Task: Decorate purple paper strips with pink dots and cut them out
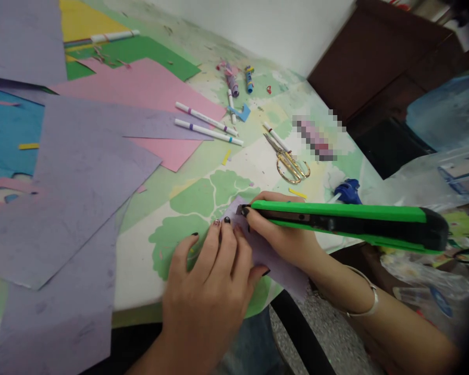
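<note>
A strip of purple paper lies at the table's front edge, its lower end hanging past the edge. My left hand rests on its left part, palm down, with the fingers spread and pressing the paper. My right hand grips a green and black utility knife, whose blade end points left at the paper, close to my left fingertips. The knife's long body extends right above my right wrist. Part of the paper is hidden under both hands.
Large purple sheets, pink paper and green paper cover the left side. Gold scissors, markers and small paper rolls lie farther back. A blue object and plastic bags are at right.
</note>
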{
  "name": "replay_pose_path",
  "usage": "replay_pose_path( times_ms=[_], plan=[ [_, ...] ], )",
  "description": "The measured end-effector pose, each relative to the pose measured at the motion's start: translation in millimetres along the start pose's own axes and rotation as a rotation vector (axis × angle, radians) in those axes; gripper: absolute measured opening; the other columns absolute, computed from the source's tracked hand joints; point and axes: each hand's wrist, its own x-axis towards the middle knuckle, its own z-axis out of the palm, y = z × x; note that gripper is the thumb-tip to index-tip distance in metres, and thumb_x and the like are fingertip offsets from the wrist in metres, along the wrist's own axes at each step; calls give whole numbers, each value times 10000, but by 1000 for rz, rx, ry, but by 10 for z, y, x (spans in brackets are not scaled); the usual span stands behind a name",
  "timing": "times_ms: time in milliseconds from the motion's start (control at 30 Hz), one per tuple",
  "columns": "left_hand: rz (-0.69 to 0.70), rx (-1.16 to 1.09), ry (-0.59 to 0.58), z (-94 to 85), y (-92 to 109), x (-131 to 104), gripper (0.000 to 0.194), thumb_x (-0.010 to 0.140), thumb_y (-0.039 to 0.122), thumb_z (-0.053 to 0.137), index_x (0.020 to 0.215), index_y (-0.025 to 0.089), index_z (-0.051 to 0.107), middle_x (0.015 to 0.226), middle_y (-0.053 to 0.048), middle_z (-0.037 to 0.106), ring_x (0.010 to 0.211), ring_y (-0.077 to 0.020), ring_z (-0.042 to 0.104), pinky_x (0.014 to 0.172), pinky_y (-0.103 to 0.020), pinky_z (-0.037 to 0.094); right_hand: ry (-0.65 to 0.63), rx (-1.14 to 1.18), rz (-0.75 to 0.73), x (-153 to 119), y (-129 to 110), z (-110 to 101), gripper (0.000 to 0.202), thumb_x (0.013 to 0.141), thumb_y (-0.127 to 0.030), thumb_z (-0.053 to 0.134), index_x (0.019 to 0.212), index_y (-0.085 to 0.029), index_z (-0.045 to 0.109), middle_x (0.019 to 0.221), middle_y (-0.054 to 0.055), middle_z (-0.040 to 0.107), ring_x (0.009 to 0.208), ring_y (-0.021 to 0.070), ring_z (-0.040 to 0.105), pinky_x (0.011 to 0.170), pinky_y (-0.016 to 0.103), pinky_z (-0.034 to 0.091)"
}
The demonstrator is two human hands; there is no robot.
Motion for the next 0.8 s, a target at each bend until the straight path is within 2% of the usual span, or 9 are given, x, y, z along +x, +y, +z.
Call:
replay_pose_path(
  times_ms=[233, 800],
  plan=[
    [10, -1, 22, 2, -20, 10, 345, 872, 386, 541, 992, 86, 662, 1046, -130, 704, 951, -283, 652, 800, -446, 403, 58, -20, 38, -22, -15, 24, 132, 770, -172, 541, 639, -171, 526, 589, -43, 541, 530, 71, 457, 549, 216, 358],
    [11, -18, 20, 2, -16, 14, 363, 858, 385, 564, 1004, 68, 664, 1050, -140, 702, 944, -298, 651, 790, -463, 413, 68, -81, 4, -27, -27, 28, 207, 774, -162, 535, 579, -174, 467, 521, -58, 476, 494, 65, 414, 510, 231, 316]
  ],
)
